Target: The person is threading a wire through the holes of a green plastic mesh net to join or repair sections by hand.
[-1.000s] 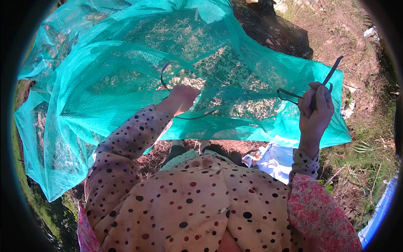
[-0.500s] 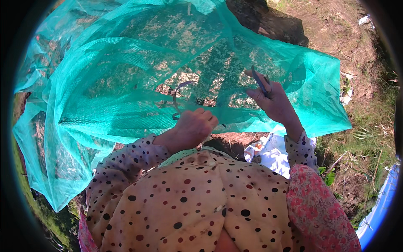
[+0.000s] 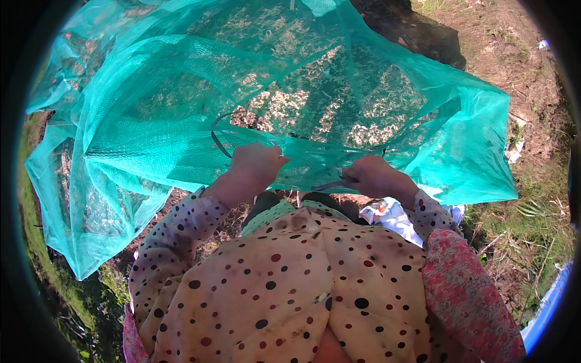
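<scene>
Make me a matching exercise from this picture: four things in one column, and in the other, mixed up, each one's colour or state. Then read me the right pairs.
Things:
1. Netting
2. Shirt front
3. Cloth over the right upper arm
4. Curved strip

Descriptions:
A. Dark, looping beside the left hand
B. Cream with scattered dots
C. Green and see-through
D. Pink floral

Right pairs: 1-C, 2-B, 3-D, 4-A.
</scene>
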`<control>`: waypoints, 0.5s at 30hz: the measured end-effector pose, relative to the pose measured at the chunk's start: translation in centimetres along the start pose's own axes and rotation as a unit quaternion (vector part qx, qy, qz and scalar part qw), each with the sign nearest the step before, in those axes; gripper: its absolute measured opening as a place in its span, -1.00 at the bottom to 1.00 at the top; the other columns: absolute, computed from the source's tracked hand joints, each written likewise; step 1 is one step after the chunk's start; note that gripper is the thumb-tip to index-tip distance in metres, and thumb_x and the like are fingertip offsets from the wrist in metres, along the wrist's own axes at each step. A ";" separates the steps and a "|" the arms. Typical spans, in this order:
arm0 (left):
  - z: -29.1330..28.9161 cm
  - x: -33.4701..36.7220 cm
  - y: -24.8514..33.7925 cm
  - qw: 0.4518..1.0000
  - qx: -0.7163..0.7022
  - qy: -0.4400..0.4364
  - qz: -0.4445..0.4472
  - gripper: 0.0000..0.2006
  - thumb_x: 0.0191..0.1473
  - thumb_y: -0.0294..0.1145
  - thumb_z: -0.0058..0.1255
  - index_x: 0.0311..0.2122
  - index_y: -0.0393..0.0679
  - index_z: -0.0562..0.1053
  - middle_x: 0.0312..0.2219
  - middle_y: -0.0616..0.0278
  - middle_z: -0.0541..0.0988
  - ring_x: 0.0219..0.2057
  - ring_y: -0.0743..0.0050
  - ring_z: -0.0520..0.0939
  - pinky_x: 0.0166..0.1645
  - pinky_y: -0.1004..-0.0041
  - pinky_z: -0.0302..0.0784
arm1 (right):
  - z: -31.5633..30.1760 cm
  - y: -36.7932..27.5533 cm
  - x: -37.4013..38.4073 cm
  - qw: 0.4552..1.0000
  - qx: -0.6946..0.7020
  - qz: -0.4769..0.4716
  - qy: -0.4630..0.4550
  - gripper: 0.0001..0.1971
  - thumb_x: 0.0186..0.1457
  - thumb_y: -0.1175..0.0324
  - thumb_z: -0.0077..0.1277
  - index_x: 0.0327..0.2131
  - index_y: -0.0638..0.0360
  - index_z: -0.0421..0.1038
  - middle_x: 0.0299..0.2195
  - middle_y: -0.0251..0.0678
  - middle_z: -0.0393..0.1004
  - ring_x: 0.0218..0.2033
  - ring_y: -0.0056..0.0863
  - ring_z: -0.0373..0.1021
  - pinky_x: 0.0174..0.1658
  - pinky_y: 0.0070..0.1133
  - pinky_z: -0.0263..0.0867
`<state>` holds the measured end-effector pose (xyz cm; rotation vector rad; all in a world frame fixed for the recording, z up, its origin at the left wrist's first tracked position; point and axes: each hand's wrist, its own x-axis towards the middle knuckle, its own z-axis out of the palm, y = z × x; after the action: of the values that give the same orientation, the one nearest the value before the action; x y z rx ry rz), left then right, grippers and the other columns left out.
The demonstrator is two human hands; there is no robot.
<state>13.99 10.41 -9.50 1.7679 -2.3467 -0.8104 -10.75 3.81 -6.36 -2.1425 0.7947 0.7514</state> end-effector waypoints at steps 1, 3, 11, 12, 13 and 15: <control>0.1 0.5 -0.5 0.998 0.029 -0.006 -0.059 -0.84 -0.09 -0.33 -0.03 -0.61 -0.15 0.40 -0.65 0.15 0.45 -0.56 0.15 0.52 -0.51 0.26 0.41 | 0.3 0.0 0.1 1.000 -0.002 0.006 -0.002 -0.89 -0.12 0.34 -0.07 -0.47 0.07 0.42 -0.55 -0.22 0.41 -0.44 -0.20 0.37 -0.39 -0.34 0.26; 0.3 1.9 -1.4 0.995 0.096 0.003 -0.038 -0.89 -0.15 -0.41 -0.02 -0.63 -0.15 0.40 -0.64 0.12 0.46 -0.55 0.13 0.53 -0.48 0.24 0.42 | 0.8 0.0 0.1 1.000 -0.005 0.020 -0.008 -0.89 -0.18 0.38 -0.06 -0.48 0.06 0.43 -0.55 -0.22 0.41 -0.44 -0.20 0.38 -0.40 -0.34 0.27; 1.6 8.3 -1.9 0.981 0.176 -0.051 0.068 -0.94 -0.24 -0.56 -0.05 -0.60 -0.12 0.41 -0.58 0.20 0.46 -0.52 0.21 0.52 -0.44 0.31 0.44 | 2.6 1.0 -0.2 1.000 -0.017 0.000 0.026 -0.90 -0.21 0.43 -0.07 -0.50 0.07 0.39 -0.62 -0.22 0.38 -0.49 -0.19 0.35 -0.46 -0.31 0.20; 3.3 8.7 -2.9 0.986 0.146 -0.015 0.078 -0.93 -0.24 -0.57 -0.05 -0.61 -0.12 0.40 -0.58 0.23 0.46 -0.54 0.23 0.51 -0.44 0.32 0.44 | 2.6 1.1 -0.3 0.999 -0.024 -0.011 0.036 -0.90 -0.21 0.43 -0.07 -0.50 0.06 0.39 -0.62 -0.22 0.37 -0.50 -0.19 0.35 -0.46 -0.31 0.20; 4.6 9.1 -3.6 0.989 0.116 0.019 0.087 -0.92 -0.23 -0.57 -0.04 -0.63 -0.11 0.40 -0.58 0.25 0.45 -0.55 0.25 0.51 -0.44 0.33 0.44 | 2.6 1.3 -0.2 0.998 -0.030 -0.021 0.046 -0.90 -0.20 0.42 -0.07 -0.50 0.06 0.39 -0.63 -0.23 0.37 -0.50 -0.19 0.35 -0.46 -0.31 0.20; 5.3 9.3 -4.3 0.977 0.169 0.015 0.132 -0.92 -0.21 -0.57 -0.04 -0.63 -0.12 0.39 -0.59 0.26 0.44 -0.57 0.29 0.48 -0.47 0.34 0.43 | 2.5 1.3 -0.4 0.999 -0.035 -0.023 0.033 -0.93 -0.20 0.40 -0.06 -0.52 0.04 0.39 -0.65 -0.25 0.36 -0.53 -0.20 0.35 -0.48 -0.32 0.19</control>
<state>12.68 2.96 -18.17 1.5009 -2.7483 -0.3622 -12.61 5.16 -8.00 -2.2502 0.7609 0.6981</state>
